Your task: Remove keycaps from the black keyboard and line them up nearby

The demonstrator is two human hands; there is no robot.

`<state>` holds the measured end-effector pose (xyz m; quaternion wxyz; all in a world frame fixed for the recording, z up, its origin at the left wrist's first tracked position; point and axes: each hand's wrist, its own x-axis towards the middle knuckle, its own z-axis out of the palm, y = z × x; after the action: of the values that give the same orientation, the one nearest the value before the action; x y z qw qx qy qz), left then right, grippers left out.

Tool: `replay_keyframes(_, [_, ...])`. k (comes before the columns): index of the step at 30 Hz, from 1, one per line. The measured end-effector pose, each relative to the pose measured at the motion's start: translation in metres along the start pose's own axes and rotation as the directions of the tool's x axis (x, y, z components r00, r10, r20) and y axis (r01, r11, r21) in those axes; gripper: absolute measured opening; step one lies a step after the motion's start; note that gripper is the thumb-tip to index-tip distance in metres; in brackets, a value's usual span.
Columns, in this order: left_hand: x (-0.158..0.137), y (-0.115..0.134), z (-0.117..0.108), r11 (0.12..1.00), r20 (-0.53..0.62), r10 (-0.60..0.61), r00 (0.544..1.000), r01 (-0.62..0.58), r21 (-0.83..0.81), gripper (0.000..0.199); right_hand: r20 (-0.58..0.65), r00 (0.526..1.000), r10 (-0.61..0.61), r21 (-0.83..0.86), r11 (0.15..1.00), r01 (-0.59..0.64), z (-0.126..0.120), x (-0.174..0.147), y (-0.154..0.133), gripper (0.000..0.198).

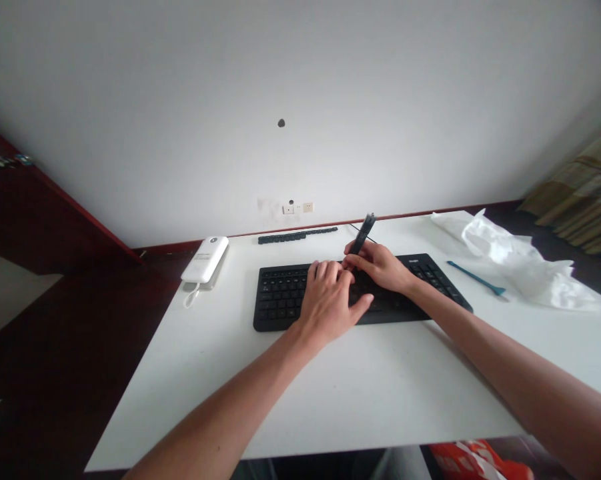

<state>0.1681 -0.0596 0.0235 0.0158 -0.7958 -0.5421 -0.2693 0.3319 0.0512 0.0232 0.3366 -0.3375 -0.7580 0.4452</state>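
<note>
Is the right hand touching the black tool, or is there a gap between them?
Touching. The head view shows the right hand with thumb and fingers closed on the black tool, whose upper part sticks out above.

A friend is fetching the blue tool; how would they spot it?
On the white table, look right of the black keyboard. Between it and the crumpled white plastic lies the slender tool, its near end flared; its blue colour sets it apart.

White table: black keyboard, dark keycaps, power bank, blue tool, crumpled plastic.
</note>
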Motion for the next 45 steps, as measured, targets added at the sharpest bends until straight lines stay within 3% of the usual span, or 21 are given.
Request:
replay_keyframes(3, [-0.001,-0.009,-0.001,0.999,0.023,-0.032,0.999,0.031,0.031,0.025,-0.019,1.000,-0.013,0.007,1.000,0.014,0.002,-0.001,0.000,0.030])
replay_keyframes(6, [0.000,-0.015,-0.003,0.999,0.028,-0.034,0.999,0.032,0.037,0.029,-0.024,0.999,-0.022,0.026,0.999,0.022,0.003,-0.002,-0.001,0.030])
replay_keyframes(11, [0.004,-0.025,-0.007,0.995,-0.039,-0.079,0.996,0.081,0.054,0.028,0.010,0.998,-0.058,0.035,0.998,0.058,0.003,-0.003,-0.002,0.027])
replay_keyframes(20, [0.005,-0.030,-0.005,0.997,-0.041,-0.070,0.997,0.071,0.035,0.016,0.095,0.991,-0.097,-0.212,0.970,0.115,-0.002,-0.008,-0.020,0.021])
replay_keyframes(27, [0.006,-0.029,-0.005,0.998,-0.047,-0.062,0.997,0.064,0.028,0.015,0.135,0.985,-0.110,0.029,0.994,0.107,-0.009,-0.003,-0.012,0.033])
replay_keyframes(40, [0.007,-0.029,-0.004,0.999,-0.010,0.001,1.000,0.000,0.044,0.025,0.135,0.989,-0.057,0.123,0.992,0.041,-0.011,-0.001,-0.003,0.036])
replay_keyframes(45, [0.009,-0.030,-0.002,0.999,-0.028,-0.011,1.000,0.013,0.041,0.025,-0.009,0.997,-0.082,0.099,0.992,0.083,-0.008,-0.002,0.001,0.032])
